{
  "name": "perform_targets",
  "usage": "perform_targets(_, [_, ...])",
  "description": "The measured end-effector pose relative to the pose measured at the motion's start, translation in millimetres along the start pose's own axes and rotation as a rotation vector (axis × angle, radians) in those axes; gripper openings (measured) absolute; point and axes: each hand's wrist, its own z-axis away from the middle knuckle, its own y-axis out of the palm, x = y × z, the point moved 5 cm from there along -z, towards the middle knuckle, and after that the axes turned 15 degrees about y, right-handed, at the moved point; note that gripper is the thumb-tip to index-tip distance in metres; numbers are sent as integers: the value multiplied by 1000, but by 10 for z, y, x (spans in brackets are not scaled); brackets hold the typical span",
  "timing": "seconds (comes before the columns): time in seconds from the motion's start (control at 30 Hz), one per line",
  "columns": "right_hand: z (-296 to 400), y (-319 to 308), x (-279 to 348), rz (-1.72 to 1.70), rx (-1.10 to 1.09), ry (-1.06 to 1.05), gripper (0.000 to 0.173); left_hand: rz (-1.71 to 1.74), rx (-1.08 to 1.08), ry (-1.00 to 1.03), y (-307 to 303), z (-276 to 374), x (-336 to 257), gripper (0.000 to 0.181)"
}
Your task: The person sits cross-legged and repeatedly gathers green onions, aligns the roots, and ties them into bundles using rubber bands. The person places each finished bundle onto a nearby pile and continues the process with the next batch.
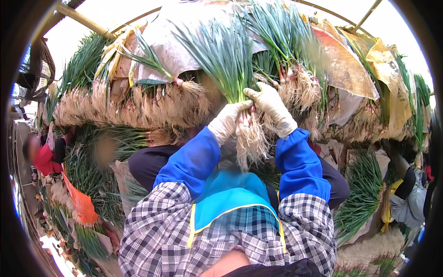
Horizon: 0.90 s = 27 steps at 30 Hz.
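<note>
A bunch of allium plants (221,62), like green garlic or spring onions, stands upright before my chest, its leaves fanned upward and its pinkish bulbs and long pale roots hanging below. My left hand (226,119), in a cream glove, is closed around the stems just above the bulbs. From the other side my right hand (273,107), gloved alike, grips the same stems with its thumb across the front; its fingertips are partly hidden. A single plant (157,64) lies to the left on a pale sheet, roots toward me. Just beyond my right hand rests another loose bunch (287,45).
A long raised row of plants (138,107) spans the front, roots facing me, partly covered by woven sacks (346,65). Heaped plants (93,173) lie at left, with more plants (363,194) at right. A person in red (45,155) sits left; another person (412,197) is at right.
</note>
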Motion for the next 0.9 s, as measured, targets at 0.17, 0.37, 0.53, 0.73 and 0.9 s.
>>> perform_targets(0.17, [-26, 242, -153, 61, -80, -103, 32, -92, -78, 58, 9, 228, -42, 15])
perform_targets(0.37, [286, 303, -122, -784, -26, 49, 12, 8, 54, 193, -54, 242, -64, 16])
perform_targets(0.53, [227, 229, -252, -1240, -17, 270, 13, 351, 161, 149, 22, 481, -81, 21])
perform_targets(0.73, [436, 347, 37, -913, 320, 143, 22, 80, 40, 162, -192, 573, 98, 26])
perform_targets(0.9, [254, 483, -171, -1109, -37, 186, 13, -91, -111, 89, -119, 576, 112, 23])
